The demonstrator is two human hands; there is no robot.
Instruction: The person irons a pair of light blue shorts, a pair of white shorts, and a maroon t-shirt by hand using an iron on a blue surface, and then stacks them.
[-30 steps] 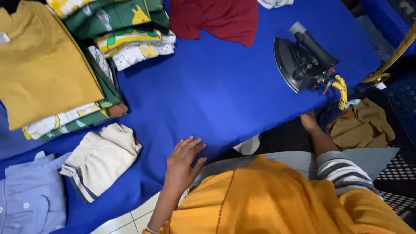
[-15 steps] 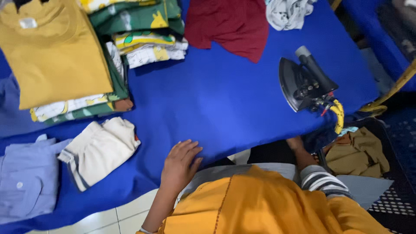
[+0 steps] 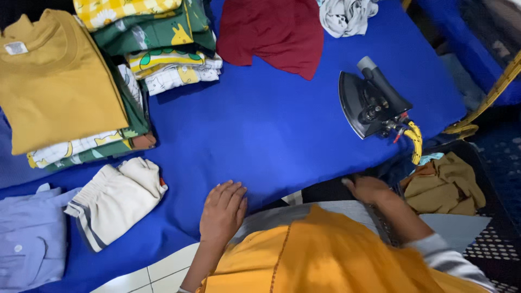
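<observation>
Left hand lies flat, palm down, fingers together and extended, empty, on the near edge of the blue ironing surface. Right hand reaches below that edge at 4 o'clock; its finger state cannot be determined. The black iron rests at 2 o'clock, the folded cream shorts at 9 o'clock of the left hand.

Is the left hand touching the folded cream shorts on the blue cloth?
Apart. In the head view the left hand lies flat on the blue cloth, and a strip of bare blue shows between it and the cream shorts.
</observation>
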